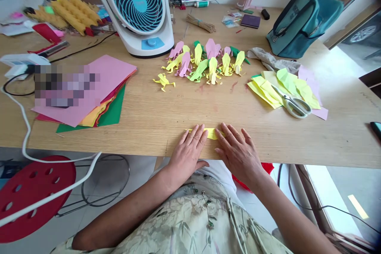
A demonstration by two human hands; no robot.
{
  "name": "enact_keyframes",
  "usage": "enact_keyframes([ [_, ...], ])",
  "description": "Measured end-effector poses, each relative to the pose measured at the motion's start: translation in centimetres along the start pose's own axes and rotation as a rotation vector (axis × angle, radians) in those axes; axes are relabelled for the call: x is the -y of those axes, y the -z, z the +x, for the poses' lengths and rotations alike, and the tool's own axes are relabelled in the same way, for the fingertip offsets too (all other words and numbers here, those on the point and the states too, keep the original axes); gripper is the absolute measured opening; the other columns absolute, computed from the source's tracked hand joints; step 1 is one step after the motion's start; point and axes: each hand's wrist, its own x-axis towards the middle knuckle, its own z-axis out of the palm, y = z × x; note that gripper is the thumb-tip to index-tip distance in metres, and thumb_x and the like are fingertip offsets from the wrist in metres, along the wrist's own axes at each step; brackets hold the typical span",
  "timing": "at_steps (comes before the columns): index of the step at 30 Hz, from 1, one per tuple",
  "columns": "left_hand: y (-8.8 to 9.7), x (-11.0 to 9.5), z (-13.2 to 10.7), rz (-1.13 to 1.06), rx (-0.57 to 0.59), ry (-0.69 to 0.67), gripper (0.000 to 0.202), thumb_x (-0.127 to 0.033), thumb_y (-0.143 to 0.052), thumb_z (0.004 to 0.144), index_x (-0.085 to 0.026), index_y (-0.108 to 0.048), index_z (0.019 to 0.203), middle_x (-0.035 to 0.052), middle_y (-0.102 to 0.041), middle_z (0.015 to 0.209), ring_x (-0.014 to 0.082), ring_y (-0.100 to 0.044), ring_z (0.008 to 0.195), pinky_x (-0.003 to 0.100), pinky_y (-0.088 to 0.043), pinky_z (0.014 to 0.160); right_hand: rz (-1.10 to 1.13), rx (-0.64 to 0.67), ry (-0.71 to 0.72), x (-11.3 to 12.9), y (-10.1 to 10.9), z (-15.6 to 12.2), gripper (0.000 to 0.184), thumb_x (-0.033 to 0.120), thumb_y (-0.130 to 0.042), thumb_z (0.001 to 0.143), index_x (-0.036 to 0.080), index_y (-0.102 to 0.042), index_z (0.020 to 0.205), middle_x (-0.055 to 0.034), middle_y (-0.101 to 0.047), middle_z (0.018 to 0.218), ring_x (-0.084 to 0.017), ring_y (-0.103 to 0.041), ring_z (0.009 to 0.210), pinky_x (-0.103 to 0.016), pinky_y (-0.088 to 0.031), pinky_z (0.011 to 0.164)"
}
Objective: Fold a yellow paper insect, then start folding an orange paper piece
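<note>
A narrow strip of folded yellow paper (pixel 211 133) lies flat near the front edge of the wooden table (pixel 154 115). My left hand (pixel 189 145) rests flat over its left end, fingers stretched out. On its right end lies my right hand (pixel 236 147), also flat with the fingers extended. Only the middle of the strip and a thin tip at the left show; my fingers cover the rest. Beyond my hands stands a cluster of folded paper figures (pixel 212 67) in yellow, pink and green. One yellow paper figure (pixel 163 82) sits apart at the cluster's left.
Scissors (pixel 297 107) lie on yellow and green paper pieces (pixel 264 91) at the right. Coloured paper sheets (pixel 110 71) are stacked at the left. A white fan (pixel 139 4) and a teal bag (pixel 297 27) stand farther back. A white cable (pixel 26 131) hangs over the left front edge.
</note>
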Motion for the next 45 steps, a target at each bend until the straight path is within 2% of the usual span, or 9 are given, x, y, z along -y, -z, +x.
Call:
enact_keyframes([
  [4,-0.2,0.1,0.0,-0.006,-0.022,-0.007,0.102,-0.062,-0.065,0.08,-0.009,-0.021,0.155,0.0136,-0.012,0.163,0.0296,-0.017,0.151,0.047,-0.024,0.122,-0.031,0.024,0.08,-0.7,0.7,0.1,0.05,0.036,-0.044,0.099,0.017,-0.046,0.145,-0.0125,-0.041,0.154,-0.03,-0.038,0.141,-0.05,-0.03,0.112],
  [8,-0.4,0.3,0.0,-0.036,-0.051,-0.03,0.103,-0.062,-0.068,0.077,-0.009,-0.024,0.154,0.0156,-0.016,0.162,0.0301,-0.018,0.15,0.047,-0.025,0.121,-0.021,0.013,0.104,-1.4,1.0,-0.9,0.05,0.033,-0.043,0.099,0.016,-0.045,0.146,-0.0114,-0.043,0.153,-0.03,-0.041,0.139,-0.049,-0.035,0.11],
  [14,-0.5,0.7,-0.3,-0.082,-0.075,-0.059,0.104,-0.061,-0.071,0.075,-0.009,-0.026,0.153,0.0169,-0.018,0.162,0.0318,-0.017,0.151,0.049,-0.024,0.12,0.085,-0.037,0.084,0.5,0.7,-0.6,0.059,0.041,-0.034,0.102,0.006,-0.035,0.15,-0.017,-0.035,0.156,-0.025,-0.037,0.142,-0.046,-0.029,0.116],
  [19,-0.6,0.7,-0.3,-0.088,-0.074,-0.058,0.1,-0.064,-0.061,0.081,-0.007,-0.022,0.154,0.0179,-0.018,0.162,0.0301,-0.015,0.151,0.048,-0.02,0.121,0.141,-0.024,0.117,2.4,-0.7,1.3,0.062,0.042,-0.032,0.102,0.005,-0.03,0.152,-0.0155,-0.029,0.159,-0.025,-0.028,0.147,-0.046,-0.021,0.119],
  [25,-0.9,1.3,-0.3,-0.08,-0.115,-0.071,0.09,-0.064,-0.046,0.09,-0.006,-0.021,0.154,0.0179,-0.02,0.161,0.0257,-0.018,0.151,0.043,-0.021,0.121,0.133,-0.031,0.062,2.9,-1.5,0.9,0.061,0.041,-0.032,0.101,0.006,-0.032,0.151,-0.0152,-0.028,0.159,-0.024,-0.024,0.149,-0.045,-0.018,0.12],
  [32,0.4,3.1,-1.6,-0.02,-0.081,0.006,0.089,-0.07,-0.043,0.087,-0.013,-0.026,0.154,0.0167,-0.025,0.16,0.0287,-0.021,0.15,0.055,-0.019,0.119,0.118,-0.024,0.054,2.9,-1.1,1.0,0.06,0.042,-0.028,0.102,0.008,-0.034,0.151,-0.0111,-0.027,0.16,-0.024,-0.027,0.148,-0.046,-0.02,0.118],
  [37,1.1,3.9,-2.3,-0.002,-0.056,0.068,0.084,-0.067,-0.04,0.09,-0.013,-0.027,0.154,0.0149,-0.026,0.16,0.0291,-0.026,0.148,0.055,-0.024,0.117,0.126,-0.035,0.039,3.2,-1.3,0.9,0.06,0.043,-0.029,0.102,0.009,-0.033,0.151,-0.0119,-0.028,0.159,-0.024,-0.028,0.147,-0.048,-0.021,0.117],
  [40,1.2,4.1,-2.0,0.01,-0.103,0.126,0.084,-0.066,-0.038,0.091,-0.011,-0.025,0.154,0.0163,-0.027,0.16,0.0309,-0.025,0.148,0.055,-0.027,0.116,0.129,-0.053,0.036,3.2,-1.4,0.8,0.06,0.043,-0.029,0.102,0.009,-0.032,0.152,-0.0126,-0.028,0.159,-0.024,-0.028,0.147,-0.048,-0.021,0.118],
  [45,1.4,3.5,-0.3,0.025,-0.135,-0.025,0.084,-0.072,-0.031,0.089,-0.016,-0.032,0.152,0.0116,-0.027,0.161,0.0314,-0.021,0.149,0.059,-0.018,0.118,0.136,-0.05,0.022,3.2,-1.6,0.8,0.061,0.045,-0.029,0.102,0.009,-0.033,0.152,-0.0134,-0.029,0.159,-0.024,-0.026,0.148,-0.047,-0.018,0.119],
])
